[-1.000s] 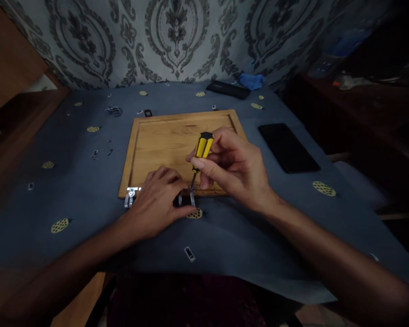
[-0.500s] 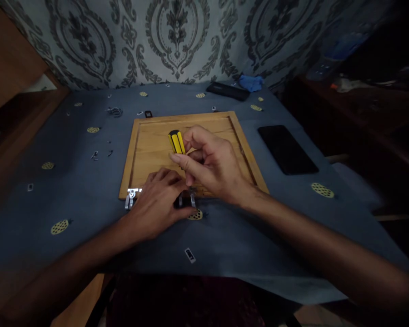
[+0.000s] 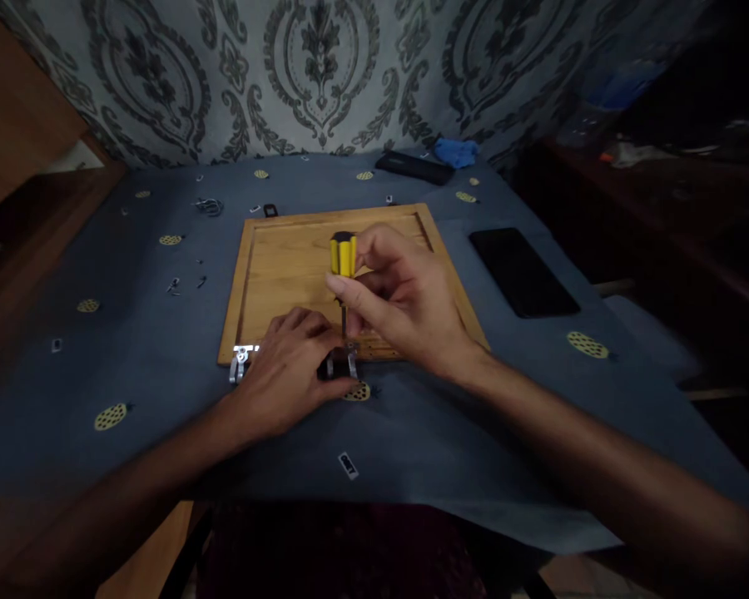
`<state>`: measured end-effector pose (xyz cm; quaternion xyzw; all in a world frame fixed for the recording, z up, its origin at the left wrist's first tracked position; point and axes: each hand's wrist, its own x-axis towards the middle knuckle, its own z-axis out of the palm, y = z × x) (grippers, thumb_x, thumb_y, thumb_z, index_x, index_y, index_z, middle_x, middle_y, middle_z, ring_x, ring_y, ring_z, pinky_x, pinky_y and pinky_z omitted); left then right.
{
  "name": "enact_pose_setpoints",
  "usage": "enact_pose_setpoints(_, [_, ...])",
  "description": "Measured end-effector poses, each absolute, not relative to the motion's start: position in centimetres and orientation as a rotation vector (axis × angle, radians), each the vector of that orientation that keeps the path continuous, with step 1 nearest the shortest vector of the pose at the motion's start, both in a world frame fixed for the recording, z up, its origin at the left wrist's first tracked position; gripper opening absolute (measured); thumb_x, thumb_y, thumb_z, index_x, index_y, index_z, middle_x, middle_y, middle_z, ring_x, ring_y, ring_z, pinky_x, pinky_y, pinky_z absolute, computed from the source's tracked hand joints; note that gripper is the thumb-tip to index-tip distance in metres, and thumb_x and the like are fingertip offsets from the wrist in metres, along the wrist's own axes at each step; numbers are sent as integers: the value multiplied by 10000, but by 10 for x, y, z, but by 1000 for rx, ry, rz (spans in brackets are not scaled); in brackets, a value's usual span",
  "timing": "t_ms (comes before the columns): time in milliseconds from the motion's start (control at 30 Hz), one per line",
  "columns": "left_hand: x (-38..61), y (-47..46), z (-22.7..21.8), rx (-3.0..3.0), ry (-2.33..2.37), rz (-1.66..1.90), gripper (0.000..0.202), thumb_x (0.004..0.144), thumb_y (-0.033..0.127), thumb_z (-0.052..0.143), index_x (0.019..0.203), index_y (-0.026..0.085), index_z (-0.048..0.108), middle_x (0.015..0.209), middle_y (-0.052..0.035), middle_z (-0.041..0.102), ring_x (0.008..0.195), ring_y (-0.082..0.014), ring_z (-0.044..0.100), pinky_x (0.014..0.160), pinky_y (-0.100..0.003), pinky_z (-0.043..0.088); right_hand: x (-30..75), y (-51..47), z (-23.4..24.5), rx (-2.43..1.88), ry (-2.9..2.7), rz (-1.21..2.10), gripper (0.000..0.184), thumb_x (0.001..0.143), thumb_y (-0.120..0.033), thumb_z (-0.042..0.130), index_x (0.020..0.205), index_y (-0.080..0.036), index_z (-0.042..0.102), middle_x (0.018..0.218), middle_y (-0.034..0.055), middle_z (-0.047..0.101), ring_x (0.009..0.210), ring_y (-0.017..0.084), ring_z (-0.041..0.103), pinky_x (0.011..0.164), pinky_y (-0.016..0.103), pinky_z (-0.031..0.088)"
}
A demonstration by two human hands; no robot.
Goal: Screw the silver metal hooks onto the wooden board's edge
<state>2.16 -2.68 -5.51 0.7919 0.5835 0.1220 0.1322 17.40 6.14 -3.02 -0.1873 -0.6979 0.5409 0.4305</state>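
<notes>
My right hand [image 3: 405,304] grips a screwdriver with a yellow and black handle [image 3: 343,254], held nearly upright, its tip down at a small metal hinge [image 3: 343,363] on the near edge of a wooden board [image 3: 287,266]. My left hand [image 3: 287,370] lies on the blue cloth with fingers curled over the dark part of that hinge, pressing it against the board's edge. A second shiny metal hinge [image 3: 241,359] sticks out from the board's near left corner, just left of my left hand.
A blue cloth with yellow spots [image 3: 131,349] covers the table. A black phone [image 3: 523,272] lies right of the board. Another dark device [image 3: 415,167] and a blue rag [image 3: 455,151] sit at the back. Small screws and parts [image 3: 187,283] are scattered left.
The screwdriver handle tilted from leaning right, to leaning left, to nearly upright now. My right hand shifted slightly left with it. My left hand stayed on the hinge.
</notes>
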Motion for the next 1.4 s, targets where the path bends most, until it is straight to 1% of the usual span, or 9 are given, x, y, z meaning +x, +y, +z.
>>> enact_pose_setpoints(100, [22, -27, -53, 2273, 1696, 344, 369, 855, 457, 804, 1113, 204, 729, 1149, -77, 662, 1146, -308, 550, 1003, -495, 466, 184, 55, -29, -500, -1655, 1270, 361, 881, -372, 792, 846, -253, 453, 795, -61, 543, 458, 61, 562, 386, 224, 458])
enact_pose_setpoints(233, [22, -27, -52, 2267, 1683, 378, 356, 860, 457, 801, 1103, 207, 729, 1137, -69, 664, 1137, -294, 547, 997, -477, 464, 191, 53, -31, -550, -1646, 1262, 372, 876, -414, 793, 856, -255, 457, 807, -55, 586, 459, 63, 564, 376, 217, 449])
enact_pose_setpoints(433, [23, -26, -51, 2260, 1700, 361, 361, 842, 463, 817, 1077, 202, 733, 1124, -72, 663, 1133, -302, 550, 977, -465, 464, 189, 53, -33, -564, -1636, 1295, 403, 851, -443, 809, 833, -254, 453, 797, -55, 591, 427, 63, 565, 357, 220, 444])
enact_pose_setpoints(633, [22, -26, -52, 2267, 1689, 367, 364, 842, 453, 822, 1097, 209, 734, 1103, -63, 663, 1123, -297, 553, 982, -473, 460, 188, 53, -36, -570, -1634, 1310, 424, 834, -451, 823, 821, -258, 446, 774, -60, 585, 427, 74, 570, 354, 223, 460])
enact_pose_setpoints(933, [24, -27, -51, 2264, 1702, 368, 362, 845, 455, 818, 1098, 210, 734, 1110, -70, 667, 1123, -301, 559, 964, -467, 470, 187, 55, -39, -535, -1648, 1313, 422, 854, -441, 806, 821, -254, 429, 791, -56, 565, 433, 64, 580, 355, 208, 460])
enact_pose_setpoints(1200, [23, -27, -51, 2254, 1684, 384, 357, 847, 438, 819, 1121, 225, 733, 1120, -64, 663, 1130, -296, 550, 1001, -485, 466, 187, 52, -41, -531, -1645, 1301, 374, 878, -390, 795, 847, -256, 447, 749, -72, 531, 447, 65, 590, 368, 203, 443])
enact_pose_setpoints(1400, [22, -27, -52, 2264, 1693, 360, 385, 848, 451, 816, 1139, 216, 724, 1141, -76, 667, 1124, -310, 560, 975, -491, 469, 181, 55, -41, -518, -1666, 1307, 368, 895, -379, 775, 851, -257, 430, 724, -81, 508, 429, 62, 551, 358, 219, 412])
